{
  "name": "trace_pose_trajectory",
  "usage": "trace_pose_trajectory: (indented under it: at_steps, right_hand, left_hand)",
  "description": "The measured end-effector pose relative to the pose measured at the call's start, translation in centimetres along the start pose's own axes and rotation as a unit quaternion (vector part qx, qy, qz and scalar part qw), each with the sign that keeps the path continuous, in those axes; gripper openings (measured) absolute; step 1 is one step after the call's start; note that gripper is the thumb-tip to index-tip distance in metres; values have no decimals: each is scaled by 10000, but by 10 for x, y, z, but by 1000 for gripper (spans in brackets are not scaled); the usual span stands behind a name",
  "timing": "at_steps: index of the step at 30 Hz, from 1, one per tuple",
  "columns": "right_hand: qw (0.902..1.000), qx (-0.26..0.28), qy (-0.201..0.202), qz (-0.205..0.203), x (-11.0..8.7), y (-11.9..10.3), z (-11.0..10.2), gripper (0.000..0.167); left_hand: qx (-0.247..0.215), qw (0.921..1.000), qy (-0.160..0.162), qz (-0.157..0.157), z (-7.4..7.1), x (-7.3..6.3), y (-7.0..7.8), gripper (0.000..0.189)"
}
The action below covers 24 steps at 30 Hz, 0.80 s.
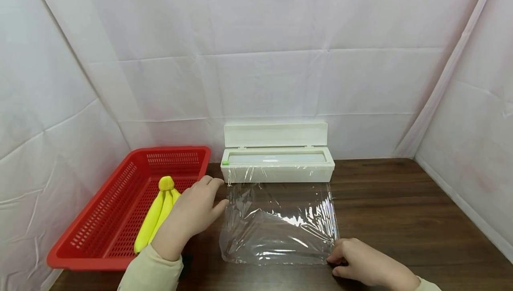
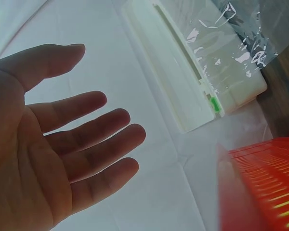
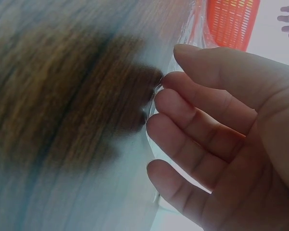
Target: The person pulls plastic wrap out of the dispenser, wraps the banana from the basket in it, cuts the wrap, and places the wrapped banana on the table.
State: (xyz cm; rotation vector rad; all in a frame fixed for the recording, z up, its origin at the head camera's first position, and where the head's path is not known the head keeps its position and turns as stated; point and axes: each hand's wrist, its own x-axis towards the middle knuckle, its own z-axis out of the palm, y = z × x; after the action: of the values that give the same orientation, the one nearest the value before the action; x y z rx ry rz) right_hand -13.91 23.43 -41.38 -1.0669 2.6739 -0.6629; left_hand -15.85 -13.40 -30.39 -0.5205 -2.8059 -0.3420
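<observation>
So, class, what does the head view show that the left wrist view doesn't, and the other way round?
Only the head view: the right hand, touching the near right corner of the clear film; the back of the left hand; and both sleeves.

Only the left wrist view: that left hand's palm.

Both: the open white box, its green piece, the film, the red basket, the dark table and white cloth.

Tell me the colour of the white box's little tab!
The little tab is bright green, clearest in the left wrist view.
</observation>
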Motion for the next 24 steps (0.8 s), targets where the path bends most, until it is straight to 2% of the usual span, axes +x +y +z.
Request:
trace_pose_trajectory:
  at_steps: [16, 24]
  right_hand:
    - [9998, -142, 62, -148, -1, 1, 2, 17]
    - [9998, -150, 63, -87, -2, 0, 2, 19]
  left_hand:
    - [79, 9999, 118, -11, -8, 4, 1, 42]
    - [101, 9999, 59, -74, -12, 5, 0, 43]
